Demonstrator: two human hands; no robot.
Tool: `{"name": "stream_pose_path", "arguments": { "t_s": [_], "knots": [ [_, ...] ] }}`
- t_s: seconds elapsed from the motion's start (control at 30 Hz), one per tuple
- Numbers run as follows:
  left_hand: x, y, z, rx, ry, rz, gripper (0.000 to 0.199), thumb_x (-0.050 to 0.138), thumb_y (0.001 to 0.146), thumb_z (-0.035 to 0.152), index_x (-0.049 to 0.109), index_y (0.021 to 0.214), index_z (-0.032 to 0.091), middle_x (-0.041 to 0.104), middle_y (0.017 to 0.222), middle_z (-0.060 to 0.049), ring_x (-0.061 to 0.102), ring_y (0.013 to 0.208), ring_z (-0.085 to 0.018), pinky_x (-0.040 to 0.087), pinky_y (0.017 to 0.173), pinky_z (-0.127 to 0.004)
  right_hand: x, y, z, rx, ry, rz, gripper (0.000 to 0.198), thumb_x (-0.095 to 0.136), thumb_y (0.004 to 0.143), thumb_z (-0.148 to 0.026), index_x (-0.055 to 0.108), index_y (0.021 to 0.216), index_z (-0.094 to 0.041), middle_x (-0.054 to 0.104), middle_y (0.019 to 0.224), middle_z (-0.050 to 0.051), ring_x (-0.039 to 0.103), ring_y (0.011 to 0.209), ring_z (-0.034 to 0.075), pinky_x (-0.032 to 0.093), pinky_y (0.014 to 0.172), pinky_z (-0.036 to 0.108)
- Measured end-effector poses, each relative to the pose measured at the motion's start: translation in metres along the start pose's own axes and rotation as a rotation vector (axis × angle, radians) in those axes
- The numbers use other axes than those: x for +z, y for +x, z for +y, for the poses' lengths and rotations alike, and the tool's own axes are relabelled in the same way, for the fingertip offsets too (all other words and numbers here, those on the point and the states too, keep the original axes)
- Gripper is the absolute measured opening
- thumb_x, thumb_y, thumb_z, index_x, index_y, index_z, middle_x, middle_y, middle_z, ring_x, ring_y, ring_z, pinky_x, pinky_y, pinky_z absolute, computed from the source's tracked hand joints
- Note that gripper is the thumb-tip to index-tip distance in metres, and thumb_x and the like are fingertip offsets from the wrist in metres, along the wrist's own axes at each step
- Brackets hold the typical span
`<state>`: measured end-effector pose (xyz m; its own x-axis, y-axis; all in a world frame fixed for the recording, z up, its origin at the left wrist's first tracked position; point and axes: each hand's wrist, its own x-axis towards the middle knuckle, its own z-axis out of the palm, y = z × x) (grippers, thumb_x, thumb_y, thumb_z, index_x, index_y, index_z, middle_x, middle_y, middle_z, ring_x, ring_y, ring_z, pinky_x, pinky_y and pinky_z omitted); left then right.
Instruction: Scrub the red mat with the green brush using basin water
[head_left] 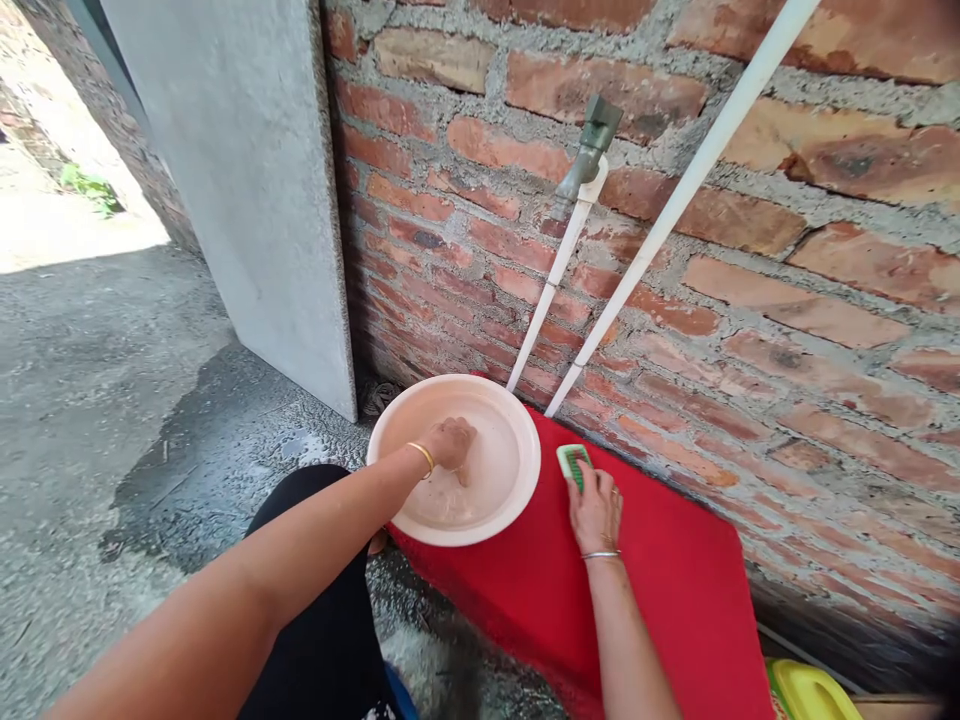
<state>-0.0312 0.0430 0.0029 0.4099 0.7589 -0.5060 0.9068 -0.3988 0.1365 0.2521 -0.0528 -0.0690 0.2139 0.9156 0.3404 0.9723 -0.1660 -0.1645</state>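
Observation:
My left hand (448,444), with a gold bangle at its wrist, dips into the water in a pale pink basin (525,460). Its fingers bend downward, partly under the surface, and the thumb stands apart; I see nothing held in it. On the red cloth to the right of the basin, my right hand (596,508) has its fingers on a small green scrub brush (573,458). Dark bristles show within the brush's pale green rim. A ring and a silver bangle are on this hand and wrist.
Red cloth (675,570) covers the surface under the basin. Behind it rises a brick wall (660,370) with a tap (592,145) and white pipes (675,210). A grey slab (247,180) leans at left above wet concrete. A yellow container (814,692) stands lower right.

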Motion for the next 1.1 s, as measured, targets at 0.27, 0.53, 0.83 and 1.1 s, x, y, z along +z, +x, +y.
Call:
{"name": "stream_pose_path", "arguments": {
  "t_s": [0.27,0.53,0.83,1.1],
  "knots": [
    [0.001,0.004,0.0,-0.003,0.022,0.009,0.09,0.086,0.053,0.052,0.054,0.128,0.013,0.052,0.132,-0.021,0.052,0.119,-0.038,0.045,0.099,-0.048,-0.047,-0.033,0.135,0.441,-0.205,0.147,0.057,0.035,0.091,-0.051,0.057,0.129,-0.014,0.058,0.099,0.021,0.055,0.082,0.031,0.039,0.067,0.041],
    [0.001,0.001,0.0,-0.022,-0.01,0.025,0.088,0.087,0.053,0.045,0.056,0.127,0.01,0.052,0.134,-0.021,0.051,0.12,-0.041,0.044,0.101,-0.048,-0.031,-0.05,0.057,0.184,0.06,0.101,0.054,0.035,0.092,-0.054,0.059,0.124,-0.017,0.059,0.102,0.015,0.054,0.09,0.026,0.041,0.076,0.037],
    [-0.003,-0.002,0.003,-0.068,-0.004,-0.022,0.094,0.086,0.053,0.047,0.05,0.133,0.014,0.047,0.138,-0.02,0.046,0.127,-0.037,0.042,0.103,-0.048,-0.007,-0.054,-0.029,-0.095,0.051,0.001,0.038,0.038,0.095,-0.038,0.06,0.125,-0.026,0.058,0.111,0.009,0.055,0.09,0.019,0.039,0.081,0.033],
    [0.0,0.004,0.001,-0.053,-0.044,0.024,0.089,0.088,0.048,0.045,0.056,0.126,0.017,0.052,0.134,-0.018,0.049,0.122,-0.038,0.044,0.1,-0.048,-0.052,-0.087,0.136,0.392,-0.253,0.178,0.058,0.034,0.092,-0.055,0.058,0.128,-0.016,0.06,0.095,0.017,0.056,0.078,0.028,0.039,0.064,0.037]
  ]
}}
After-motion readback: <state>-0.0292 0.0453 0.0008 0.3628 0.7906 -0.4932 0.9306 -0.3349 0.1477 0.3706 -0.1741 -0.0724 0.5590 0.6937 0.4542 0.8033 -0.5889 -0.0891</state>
